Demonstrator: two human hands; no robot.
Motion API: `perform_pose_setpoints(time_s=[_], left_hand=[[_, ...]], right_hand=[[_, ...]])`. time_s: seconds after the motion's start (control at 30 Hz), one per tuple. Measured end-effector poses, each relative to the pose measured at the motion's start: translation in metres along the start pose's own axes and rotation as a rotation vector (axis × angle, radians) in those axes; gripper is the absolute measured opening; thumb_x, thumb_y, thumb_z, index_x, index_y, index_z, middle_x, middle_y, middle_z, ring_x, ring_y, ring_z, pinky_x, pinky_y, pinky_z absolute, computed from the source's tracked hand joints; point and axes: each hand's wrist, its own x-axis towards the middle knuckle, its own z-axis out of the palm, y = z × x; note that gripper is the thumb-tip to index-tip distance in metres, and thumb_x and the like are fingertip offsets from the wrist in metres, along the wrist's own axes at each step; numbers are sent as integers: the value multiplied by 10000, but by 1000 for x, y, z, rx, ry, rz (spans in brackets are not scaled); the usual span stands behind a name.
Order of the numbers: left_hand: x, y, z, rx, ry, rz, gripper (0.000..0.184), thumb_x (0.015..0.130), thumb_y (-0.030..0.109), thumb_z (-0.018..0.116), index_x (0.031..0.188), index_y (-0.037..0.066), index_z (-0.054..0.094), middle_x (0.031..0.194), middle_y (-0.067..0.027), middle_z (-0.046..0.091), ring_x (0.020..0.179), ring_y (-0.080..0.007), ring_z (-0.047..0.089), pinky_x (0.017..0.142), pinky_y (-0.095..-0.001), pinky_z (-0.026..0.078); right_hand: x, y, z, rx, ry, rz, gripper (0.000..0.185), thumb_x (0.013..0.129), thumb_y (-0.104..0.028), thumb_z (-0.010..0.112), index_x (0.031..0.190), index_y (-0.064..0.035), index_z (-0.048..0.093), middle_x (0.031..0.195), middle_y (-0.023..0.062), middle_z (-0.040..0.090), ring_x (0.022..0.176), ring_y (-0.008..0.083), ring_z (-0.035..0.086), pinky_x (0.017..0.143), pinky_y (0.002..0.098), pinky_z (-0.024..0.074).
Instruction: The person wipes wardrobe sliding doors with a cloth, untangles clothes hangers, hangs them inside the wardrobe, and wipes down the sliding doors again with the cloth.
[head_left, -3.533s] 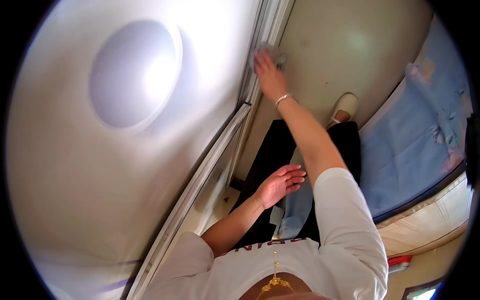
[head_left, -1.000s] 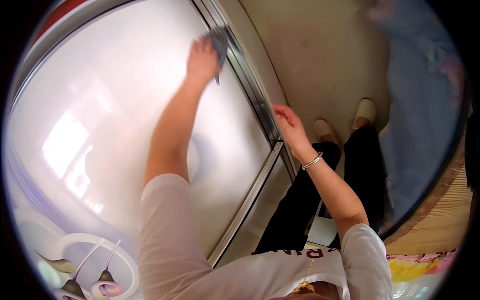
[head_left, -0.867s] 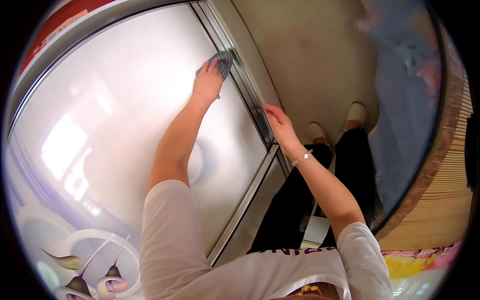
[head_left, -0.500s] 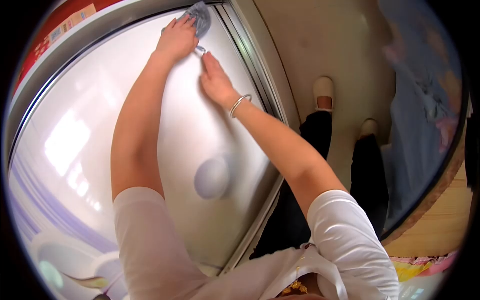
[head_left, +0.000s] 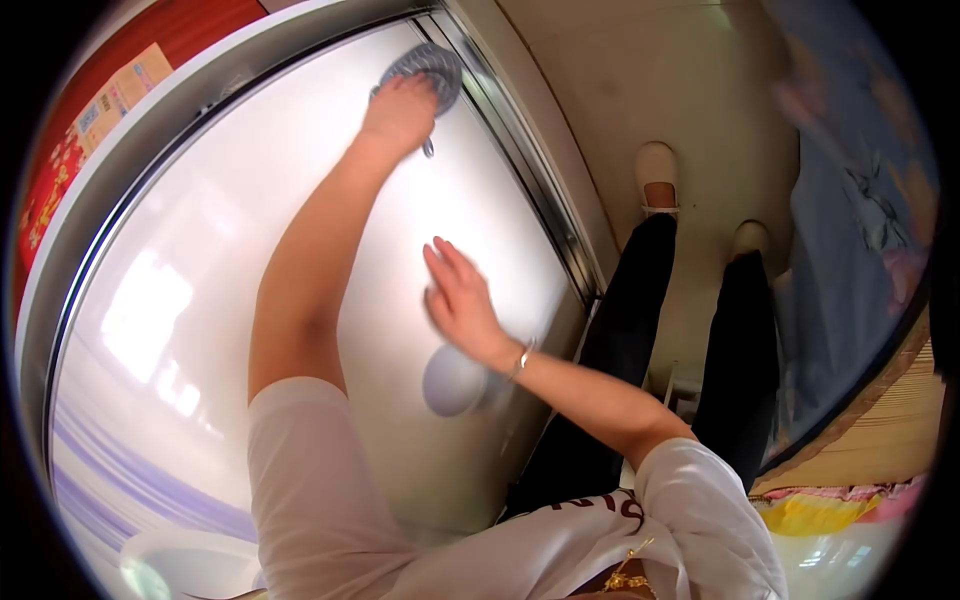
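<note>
My left hand [head_left: 400,112] presses a grey patterned cloth [head_left: 437,72] against a glossy white panel [head_left: 250,200] near its top corner. The fingers are bent onto the cloth, and a small loop hangs below the wrist side. Lower down, my right hand [head_left: 465,305], with a bracelet [head_left: 523,358] at the wrist, is held over the panel with fingers stretched out and nothing in it. Whether it touches the panel I cannot tell. Beneath it shows a pale purple round spot [head_left: 453,381] on the panel.
A metal-edged frame [head_left: 520,165] borders the panel on the right. Beyond the upper left edge lies a red surface [head_left: 215,30] with a printed paper strip [head_left: 120,95]. My feet stand on the floor [head_left: 590,90], with a blue flowered cloth [head_left: 850,270] at right.
My left hand has moved right with the grey cloth, closer to the metal frame. My right hand has drawn back from beside it, down toward my body.
</note>
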Motion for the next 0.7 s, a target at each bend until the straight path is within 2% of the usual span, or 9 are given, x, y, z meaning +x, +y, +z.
perform_pose_setpoints(time_s=[0.17,0.33,0.37,0.43,0.47,0.53,0.57,0.6,0.7], left_hand=[[26,-34,3,88,101,-82,399,844,203,534,1206,39,572,1372,-94,499,1327,-224,394,1096,-411,300],[32,-38,-1,227,185,-184,380,851,189,521,1192,35,582,1356,-110,511,1331,-245,387,1099,-412,288],[29,-30,11,211,396,-91,305,818,141,522,1075,15,626,1213,-151,591,1185,-280,519,1004,-401,391],[23,9,25,7,222,-37,220,758,95,520,916,5,644,1009,-170,636,936,-302,612,840,-398,475],[10,30,49,-40,411,118,158,701,65,523,803,10,631,870,-167,627,760,-313,609,723,-406,490],[-20,78,58,-145,96,298,215,702,56,526,867,0,651,948,-155,649,881,-306,626,785,-391,492],[-39,90,72,-168,222,491,271,710,60,541,945,12,665,1034,-140,658,987,-291,624,840,-369,492],[-49,92,66,-262,202,486,302,722,55,547,997,33,670,1096,-127,656,1058,-279,609,876,-358,492],[-5,42,36,-84,-100,238,261,735,42,532,960,34,664,1012,-149,655,966,-307,616,818,-413,507]], right_hand=[[14,-33,-15,-53,-237,117,666,911,-201,525,1477,-51,208,1554,151,125,1441,331,100,1138,519,130],[18,-39,-19,-85,-273,125,692,911,-232,528,1481,-45,183,1558,152,101,1442,326,91,1138,520,130],[18,-40,-21,-86,-289,138,697,911,-238,529,1481,-44,177,1558,154,98,1442,327,91,1137,521,132],[18,-39,-23,-92,-306,147,701,913,-253,526,1481,-42,174,1556,160,97,1442,328,89,1135,522,139],[20,-39,-24,-90,-316,144,703,914,-260,525,1481,-41,173,1556,163,97,1442,328,88,1134,523,142],[26,-51,-36,-76,-392,203,706,914,-274,526,1479,-38,174,1554,168,97,1443,327,86,1133,522,149],[29,-55,-42,-79,-425,229,707,915,-280,526,1478,-37,175,1554,170,98,1443,326,85,1132,522,152],[28,-51,-39,-80,-380,201,709,913,-283,528,1478,-36,177,1553,170,99,1443,326,84,1133,522,152],[19,-37,-25,-79,-322,151,714,908,-286,533,1476,-34,181,1553,171,102,1443,325,83,1134,521,152]])
